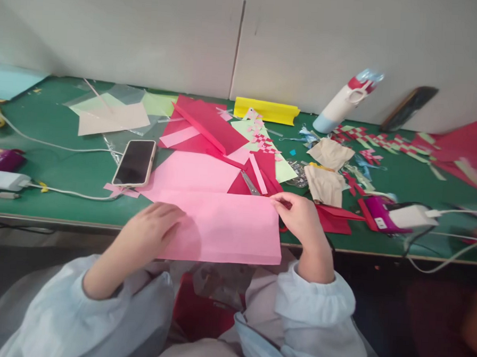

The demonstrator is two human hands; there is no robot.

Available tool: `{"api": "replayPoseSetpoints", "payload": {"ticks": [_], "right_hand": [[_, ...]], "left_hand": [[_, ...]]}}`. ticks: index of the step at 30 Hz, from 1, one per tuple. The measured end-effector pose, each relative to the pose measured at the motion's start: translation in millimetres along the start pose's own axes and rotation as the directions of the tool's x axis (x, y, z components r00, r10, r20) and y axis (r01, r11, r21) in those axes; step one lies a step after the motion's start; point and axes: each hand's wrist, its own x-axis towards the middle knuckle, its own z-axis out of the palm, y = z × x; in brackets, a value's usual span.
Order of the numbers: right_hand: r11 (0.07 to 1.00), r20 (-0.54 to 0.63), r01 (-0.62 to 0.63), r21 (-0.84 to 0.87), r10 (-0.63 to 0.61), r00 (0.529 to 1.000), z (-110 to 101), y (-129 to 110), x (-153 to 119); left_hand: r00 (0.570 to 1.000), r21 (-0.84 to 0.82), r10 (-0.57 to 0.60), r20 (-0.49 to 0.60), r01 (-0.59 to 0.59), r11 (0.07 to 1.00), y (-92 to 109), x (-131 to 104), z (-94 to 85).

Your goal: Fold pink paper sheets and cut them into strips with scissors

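A sheet of pink paper (231, 226) lies at the table's front edge, its near side reaching past the edge toward my lap. My left hand (151, 227) rests on the sheet's left part, palm down, with the fingers stretched out. At the far right corner, my right hand (298, 216) pinches the paper between thumb and forefinger. Just beyond the sheet lie scissors (250, 183), partly over red paper. A narrow pink strip (258, 173) is beside their blades. More pink paper (199, 171) and red sheets (209, 126) spread out behind.
A phone (135, 162) with a cable lies left. Behind stand a folded yellow paper (266, 110) and a white bottle (344, 103). Beige cloth pouches (330, 154), woven paper strips (380, 140) and a charger (412, 217) lie right. A grey partition (150, 35) closes off the back.
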Motion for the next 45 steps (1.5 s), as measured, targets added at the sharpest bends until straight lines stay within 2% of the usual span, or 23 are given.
{"api": "replayPoseSetpoints", "payload": {"ticks": [3, 6, 10, 14, 19, 25, 30, 36, 42, 45], "right_hand": [[0.989, 0.02, 0.082, -0.119, -0.08, 0.997, 1, -3, 2], [0.928, 0.084, 0.19, -0.32, -0.172, 0.982, 5, -16, 4], [0.79, 0.146, 0.272, -0.55, -0.229, 0.962, 13, -47, 7], [0.703, 0.207, 0.327, -0.632, -0.253, 0.945, 25, -78, 9], [0.678, 0.268, 0.41, -0.61, -0.311, 0.912, 50, -102, 13], [0.763, 0.261, 0.464, -0.45, -0.385, 0.885, 85, -113, 15], [0.796, 0.227, 0.506, -0.332, -0.453, 0.862, 99, -114, 13], [0.729, 0.165, 0.586, -0.354, -0.568, 0.806, 104, -104, 7], [0.603, 0.059, 0.688, -0.403, -0.733, 0.677, 108, -93, 2], [0.574, 0.05, 0.706, -0.414, -0.76, 0.648, 110, -89, 1]], "left_hand": [[0.998, -0.021, 0.05, 0.044, -0.049, 0.999, 15, -11, 12.7], [0.999, 0.005, 0.041, 0.008, -0.041, 0.999, 19, -16, 23.1], [0.998, 0.023, 0.039, -0.059, -0.038, 0.999, 19, -20, 32.7], [0.995, 0.021, 0.031, -0.096, -0.029, 0.999, 22, -21, 37.7], [0.994, 0.007, 0.005, -0.105, -0.004, 1.0, 25, -20, 37.1], [0.993, -0.002, -0.041, -0.111, 0.041, 0.999, 28, -18, 38.1], [0.977, 0.047, -0.109, -0.183, 0.12, 0.992, 30, -18, 45.4], [0.95, 0.104, -0.221, -0.219, 0.248, 0.963, 33, -13, 50.3], [0.957, 0.174, -0.227, -0.18, 0.258, 0.95, 35, -9, 46.1], [0.958, 0.213, -0.242, -0.151, 0.271, 0.939, 37, -6, 44.6]]}}
